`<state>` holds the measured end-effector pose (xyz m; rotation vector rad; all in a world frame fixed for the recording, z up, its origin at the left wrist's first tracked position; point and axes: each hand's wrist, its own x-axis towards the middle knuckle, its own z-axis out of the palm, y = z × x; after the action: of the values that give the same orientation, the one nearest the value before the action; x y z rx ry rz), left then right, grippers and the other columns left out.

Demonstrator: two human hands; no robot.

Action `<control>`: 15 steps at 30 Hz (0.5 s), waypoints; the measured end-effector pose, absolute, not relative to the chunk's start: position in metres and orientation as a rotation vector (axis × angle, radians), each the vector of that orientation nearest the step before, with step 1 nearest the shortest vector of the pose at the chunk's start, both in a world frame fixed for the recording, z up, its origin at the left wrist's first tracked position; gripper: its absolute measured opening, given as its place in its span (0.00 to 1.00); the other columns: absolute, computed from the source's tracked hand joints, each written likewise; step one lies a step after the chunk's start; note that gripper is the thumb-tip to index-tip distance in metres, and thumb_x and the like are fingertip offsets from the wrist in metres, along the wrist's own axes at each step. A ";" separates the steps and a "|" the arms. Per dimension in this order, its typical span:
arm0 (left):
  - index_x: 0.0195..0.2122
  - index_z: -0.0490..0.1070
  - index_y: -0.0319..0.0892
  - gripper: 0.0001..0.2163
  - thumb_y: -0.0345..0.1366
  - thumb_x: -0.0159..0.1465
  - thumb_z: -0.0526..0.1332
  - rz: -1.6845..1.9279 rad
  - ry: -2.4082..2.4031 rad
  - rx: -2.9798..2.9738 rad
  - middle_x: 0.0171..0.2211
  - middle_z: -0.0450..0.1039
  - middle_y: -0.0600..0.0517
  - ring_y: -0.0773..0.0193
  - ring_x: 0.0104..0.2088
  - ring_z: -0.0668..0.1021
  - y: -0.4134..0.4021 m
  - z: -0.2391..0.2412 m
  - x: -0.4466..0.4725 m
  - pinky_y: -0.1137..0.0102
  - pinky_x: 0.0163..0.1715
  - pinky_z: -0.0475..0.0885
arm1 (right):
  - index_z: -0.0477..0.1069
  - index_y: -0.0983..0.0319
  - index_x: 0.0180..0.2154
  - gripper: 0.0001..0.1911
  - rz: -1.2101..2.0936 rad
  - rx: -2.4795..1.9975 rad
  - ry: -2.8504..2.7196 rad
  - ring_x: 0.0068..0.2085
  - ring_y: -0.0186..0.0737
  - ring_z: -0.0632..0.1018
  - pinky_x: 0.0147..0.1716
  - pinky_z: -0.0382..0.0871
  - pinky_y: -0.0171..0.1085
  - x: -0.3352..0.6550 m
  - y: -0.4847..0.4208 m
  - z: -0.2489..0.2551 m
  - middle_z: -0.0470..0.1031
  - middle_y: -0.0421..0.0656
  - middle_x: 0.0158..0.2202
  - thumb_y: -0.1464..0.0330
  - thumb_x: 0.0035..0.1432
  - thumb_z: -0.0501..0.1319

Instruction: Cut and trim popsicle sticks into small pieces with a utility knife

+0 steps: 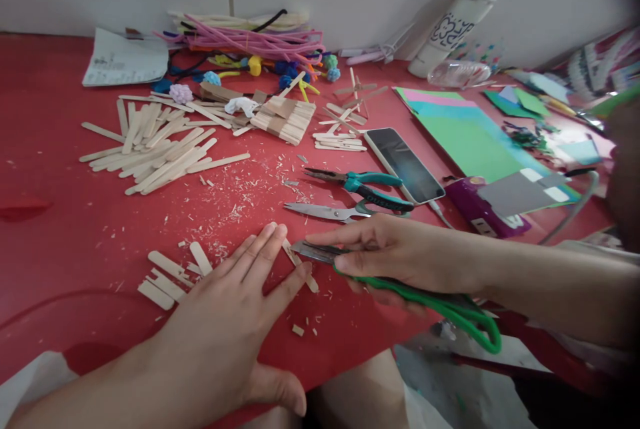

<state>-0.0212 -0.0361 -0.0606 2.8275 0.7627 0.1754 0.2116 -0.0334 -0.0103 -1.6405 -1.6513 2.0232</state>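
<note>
My left hand (235,289) lies with its fingers stretched out on the red table (60,169). One fingertip presses on a small split piece of craft stick (311,281). My right hand (400,252) is closed around a green-handled knife (465,322), its grey blade pointing left with the tip at the stick piece. The grip hides part of the knife. Several cut craft stick pieces (163,287) lie left of my left hand, partly under its edge. Beyond my hands are grey-bladed scissors (320,211) and teal-handled pliers (375,187), with wood shavings scattered about.
A pile of craft sticks (165,152) and a bundle of sticks (285,120) lie farther back. Pink pipe cleaners (250,39) rest by the wall. A phone (405,165), coloured sheets (465,135) and a purple box (475,205) are at right, near a white tube (450,32).
</note>
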 end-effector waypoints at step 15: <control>0.60 0.62 0.42 0.48 0.69 0.43 0.57 0.146 0.754 2.818 0.62 0.52 0.30 0.35 0.60 0.59 -0.036 -0.059 -0.024 0.47 0.48 0.68 | 0.60 0.57 0.60 0.25 1.406 -1.557 -2.086 0.37 0.37 0.78 0.36 0.74 0.34 0.222 -0.050 -0.018 0.78 0.43 0.40 0.66 0.62 0.53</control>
<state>-0.0239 -0.0359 -0.0589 2.8182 0.7538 0.1455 0.2217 -0.0501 -0.0180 -1.5566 -2.0856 1.4064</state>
